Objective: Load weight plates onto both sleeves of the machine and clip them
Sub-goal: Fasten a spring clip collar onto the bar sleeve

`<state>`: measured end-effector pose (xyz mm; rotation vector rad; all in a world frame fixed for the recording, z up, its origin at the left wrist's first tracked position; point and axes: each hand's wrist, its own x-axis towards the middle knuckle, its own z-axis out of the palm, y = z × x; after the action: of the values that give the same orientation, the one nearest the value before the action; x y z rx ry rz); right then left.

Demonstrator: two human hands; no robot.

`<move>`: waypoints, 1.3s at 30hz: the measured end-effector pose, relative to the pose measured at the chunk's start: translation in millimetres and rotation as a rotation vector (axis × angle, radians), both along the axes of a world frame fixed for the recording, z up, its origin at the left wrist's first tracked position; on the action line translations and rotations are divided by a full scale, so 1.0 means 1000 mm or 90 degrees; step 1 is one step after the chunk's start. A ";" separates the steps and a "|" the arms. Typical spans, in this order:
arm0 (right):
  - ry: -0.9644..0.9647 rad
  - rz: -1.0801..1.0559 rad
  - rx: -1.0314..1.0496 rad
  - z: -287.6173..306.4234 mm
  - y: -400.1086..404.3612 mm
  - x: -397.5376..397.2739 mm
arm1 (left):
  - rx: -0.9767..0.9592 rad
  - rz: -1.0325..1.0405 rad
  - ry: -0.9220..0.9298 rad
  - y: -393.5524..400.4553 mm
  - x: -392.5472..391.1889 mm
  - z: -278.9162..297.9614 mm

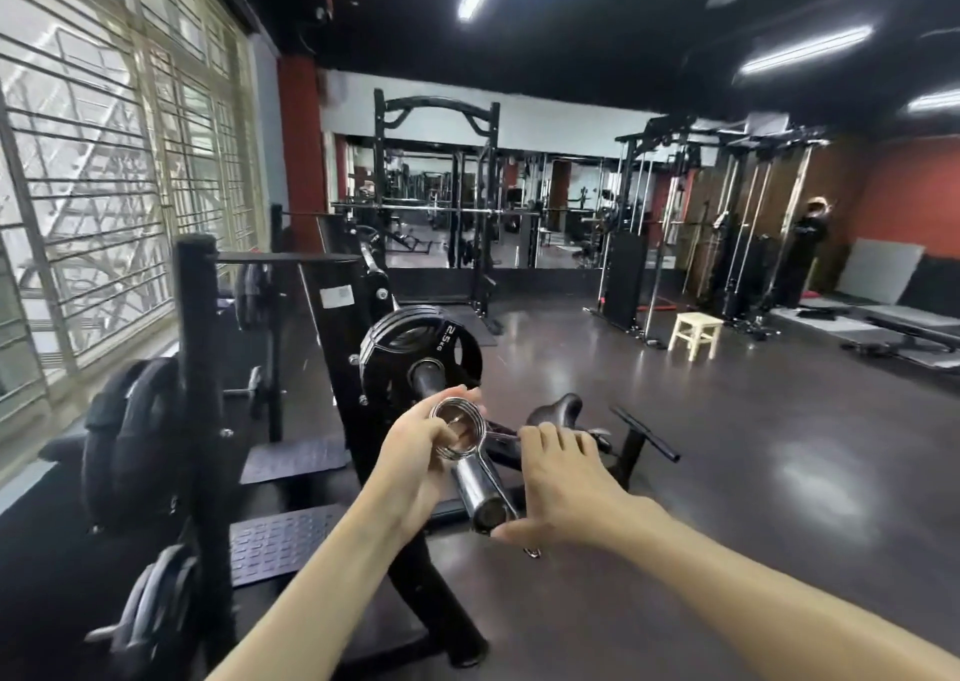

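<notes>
Spring clip on the chrome sleeve, both hands engaged.

I see the left hand (pixel 410 464) with its fingers curled round the coil of the spring clip (pixel 460 428), which sits around the sleeve (pixel 470 477) partway along, apart from the weight plates (pixel 410 350) seated further in (the outer one is marked 2.5 kg). The right hand (pixel 563 493) spans the clip's handles: its fingers (pixel 540 444) rest on the upper handle and its thumb lies just below the sleeve's end face, so I read it as squeezing the handles. The sleeve projects from the black machine frame (pixel 345 327). More plates hang on the storage post (pixel 200 368) at left. A small wooden stool (pixel 696 334) stands on the floor well apart.
</notes>
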<state>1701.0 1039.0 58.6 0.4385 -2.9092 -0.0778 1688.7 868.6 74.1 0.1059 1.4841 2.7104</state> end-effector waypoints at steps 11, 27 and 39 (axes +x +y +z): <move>0.249 -0.005 0.149 -0.040 0.019 0.031 | -0.207 0.001 -0.268 0.020 0.040 -0.025; 0.369 0.120 0.081 -0.078 0.073 -0.011 | -0.229 -0.013 -0.402 0.052 0.046 -0.044; 0.475 0.233 0.069 -0.083 0.082 -0.046 | -0.151 0.052 -0.383 0.062 0.038 -0.059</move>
<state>1654.9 1121.0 -24.6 0.7591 -2.0696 -0.2780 1726.9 930.2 15.2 -0.7209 1.5968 2.2771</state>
